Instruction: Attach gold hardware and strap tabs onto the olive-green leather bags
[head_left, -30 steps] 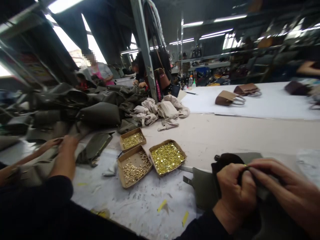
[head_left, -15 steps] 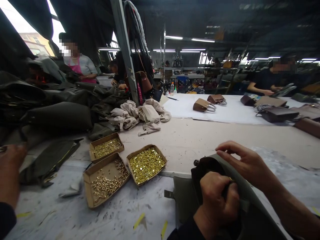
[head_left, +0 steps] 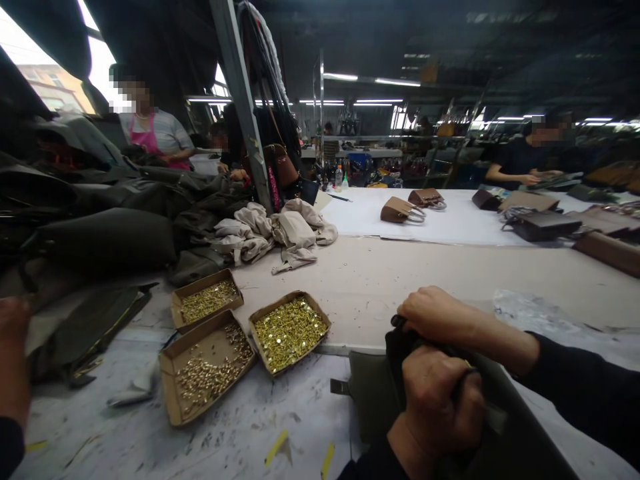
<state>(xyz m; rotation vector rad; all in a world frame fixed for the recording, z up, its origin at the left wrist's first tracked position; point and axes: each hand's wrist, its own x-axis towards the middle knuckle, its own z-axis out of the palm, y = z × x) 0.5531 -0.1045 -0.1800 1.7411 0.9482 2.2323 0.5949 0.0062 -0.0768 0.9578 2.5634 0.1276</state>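
A dark olive bag (head_left: 373, 393) lies on the table in front of me at the lower right. My left hand (head_left: 440, 393) is a fist at the bag's opening, gripping its dark material; a small yellowish glint shows by the knuckles. Just beyond it, my right hand (head_left: 440, 317) has its fingers curled over the far rim of the bag, fingertips partly hidden. To the left stand card trays: one of bright gold rivets (head_left: 287, 337), one of darker coppery studs (head_left: 207, 380), and a smaller one of gold pieces (head_left: 210, 303).
Another person's forearm (head_left: 13, 353) reaches in at the left edge beside a flat olive piece (head_left: 90, 327). Dark bags (head_left: 105, 240) are heaped at the left, beige ones (head_left: 295, 230) near the post. Small brown handbags (head_left: 400, 209) stand farther back. Co-workers sit beyond.
My right hand has moved left and down, from fingers stretched beside the bag to curled over its rim. My left hand stays in its grip. The view has shifted slightly.
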